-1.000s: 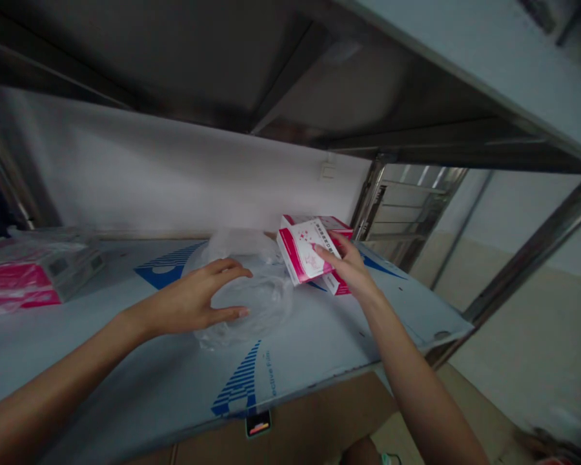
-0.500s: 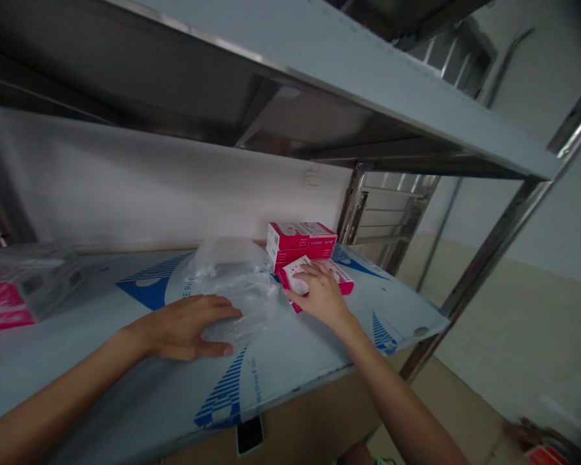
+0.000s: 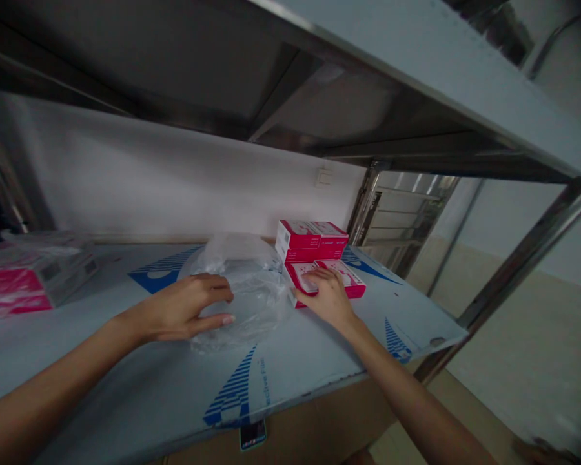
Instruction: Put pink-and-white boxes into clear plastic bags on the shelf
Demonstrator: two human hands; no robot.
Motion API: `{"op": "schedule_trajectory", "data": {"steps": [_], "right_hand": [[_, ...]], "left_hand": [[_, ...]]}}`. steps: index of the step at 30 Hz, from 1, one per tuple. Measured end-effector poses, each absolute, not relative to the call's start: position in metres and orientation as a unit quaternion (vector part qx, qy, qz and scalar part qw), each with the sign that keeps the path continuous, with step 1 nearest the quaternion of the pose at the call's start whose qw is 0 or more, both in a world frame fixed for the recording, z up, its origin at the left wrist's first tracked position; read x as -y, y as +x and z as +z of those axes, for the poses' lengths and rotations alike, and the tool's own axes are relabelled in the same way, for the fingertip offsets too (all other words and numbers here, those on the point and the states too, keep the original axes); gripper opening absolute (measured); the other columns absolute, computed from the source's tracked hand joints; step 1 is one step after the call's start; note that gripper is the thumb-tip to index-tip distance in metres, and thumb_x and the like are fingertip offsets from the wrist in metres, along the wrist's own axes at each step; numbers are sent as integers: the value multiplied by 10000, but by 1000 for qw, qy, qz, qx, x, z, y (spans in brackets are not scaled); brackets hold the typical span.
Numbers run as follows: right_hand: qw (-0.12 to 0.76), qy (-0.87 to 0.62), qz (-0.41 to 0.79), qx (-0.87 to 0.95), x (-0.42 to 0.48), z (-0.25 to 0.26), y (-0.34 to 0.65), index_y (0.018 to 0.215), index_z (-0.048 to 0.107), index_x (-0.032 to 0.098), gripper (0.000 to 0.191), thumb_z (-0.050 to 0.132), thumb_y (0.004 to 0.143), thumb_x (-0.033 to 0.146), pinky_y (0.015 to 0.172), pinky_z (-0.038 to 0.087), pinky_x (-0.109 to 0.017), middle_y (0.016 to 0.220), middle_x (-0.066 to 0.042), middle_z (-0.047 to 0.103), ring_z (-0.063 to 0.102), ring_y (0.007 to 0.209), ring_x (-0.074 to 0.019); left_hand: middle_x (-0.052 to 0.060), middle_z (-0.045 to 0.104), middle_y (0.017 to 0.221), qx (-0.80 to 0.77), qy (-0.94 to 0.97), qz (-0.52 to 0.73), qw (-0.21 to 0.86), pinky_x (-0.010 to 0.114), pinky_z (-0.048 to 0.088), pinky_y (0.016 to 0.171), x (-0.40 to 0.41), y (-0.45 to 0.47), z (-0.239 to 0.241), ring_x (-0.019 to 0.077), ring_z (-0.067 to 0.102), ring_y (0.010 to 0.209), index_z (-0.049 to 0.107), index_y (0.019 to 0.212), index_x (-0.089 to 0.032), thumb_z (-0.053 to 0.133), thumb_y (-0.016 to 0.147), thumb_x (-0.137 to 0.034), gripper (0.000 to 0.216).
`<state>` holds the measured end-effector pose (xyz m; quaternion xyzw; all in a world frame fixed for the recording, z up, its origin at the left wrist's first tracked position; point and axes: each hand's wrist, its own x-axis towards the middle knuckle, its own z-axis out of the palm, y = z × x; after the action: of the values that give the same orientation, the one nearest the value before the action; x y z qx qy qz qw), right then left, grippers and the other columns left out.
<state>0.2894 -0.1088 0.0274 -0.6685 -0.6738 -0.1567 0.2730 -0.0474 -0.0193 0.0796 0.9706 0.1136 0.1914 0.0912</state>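
My right hand (image 3: 331, 298) grips a small pink-and-white cardboard box (image 3: 297, 274), thumb at its near left side and fingers over the top. That box lies flat beside another pink-and-white box (image 3: 351, 276), in front of a stack of similar boxes (image 3: 297, 241) near the wall. Fingers apart and holding nothing, my left hand (image 3: 186, 306) hovers over or rests against a crumpled clear plastic bag (image 3: 259, 300); whether it touches the bag I cannot tell.
A plastic-wrapped pack of pink boxes (image 3: 24, 281) sits at the left of the film-covered shelf (image 3: 310, 361). Overhead runs an upper shelf (image 3: 416, 71), with a metal post (image 3: 523, 252) at right. Below the front edge lies a phone (image 3: 252, 435).
The box under my right hand has turned from a slanted position to line up beside its neighbour. My left hand stays open by the plastic bag. The view has shifted slightly.
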Motion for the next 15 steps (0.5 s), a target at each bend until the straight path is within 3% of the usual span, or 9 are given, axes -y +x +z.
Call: {"op": "schedule_trajectory", "data": {"steps": [4, 8, 11, 13, 15], "right_hand": [[230, -649, -95, 719, 104, 43, 292, 1076, 755, 210, 333, 588, 900, 438, 1034, 490, -457, 1148, -117, 756, 668, 1139, -291], [284, -606, -57, 741, 92, 68, 274, 1058, 751, 226, 321, 519, 944, 417, 1010, 497, -423, 1140, -95, 757, 675, 1110, -260], [258, -619, -5, 742, 81, 77, 256, 1144, 719, 239, 369, 565, 903, 473, 836, 540, -408, 999, -86, 771, 711, 906, -254], [219, -625, 12, 749, 74, 78, 248, 1145, 713, 235, 361, 657, 821, 385, 771, 533, -395, 898, -73, 762, 706, 827, -252], [234, -611, 56, 754, 66, 79, 244, 1084, 708, 224, 313, 654, 779, 263, 738, 531, -363, 843, -56, 749, 704, 793, -227]], "left_hand": [[68, 635, 1222, -154, 971, 143, 115, 382, 476, 1011, 7, -69, 92, 244, 624, 1115, 671, 1154, -258, 551, 949, -343, 252], [34, 560, 1339, -181, 965, 105, 158, 396, 435, 1077, 1, -85, 99, 256, 555, 1241, 662, 1168, -304, 636, 764, -165, 427], [39, 563, 1285, -193, 961, 83, 180, 372, 468, 1027, 1, -87, 97, 239, 584, 1173, 693, 1123, -290, 674, 709, -149, 438], [34, 591, 1184, -195, 959, 75, 190, 337, 502, 948, 0, -86, 95, 211, 612, 1076, 720, 1067, -280, 687, 721, -160, 368], [26, 620, 1040, -186, 960, 69, 197, 295, 519, 847, -3, -84, 96, 182, 626, 954, 752, 972, -269, 672, 775, -182, 230]]}}
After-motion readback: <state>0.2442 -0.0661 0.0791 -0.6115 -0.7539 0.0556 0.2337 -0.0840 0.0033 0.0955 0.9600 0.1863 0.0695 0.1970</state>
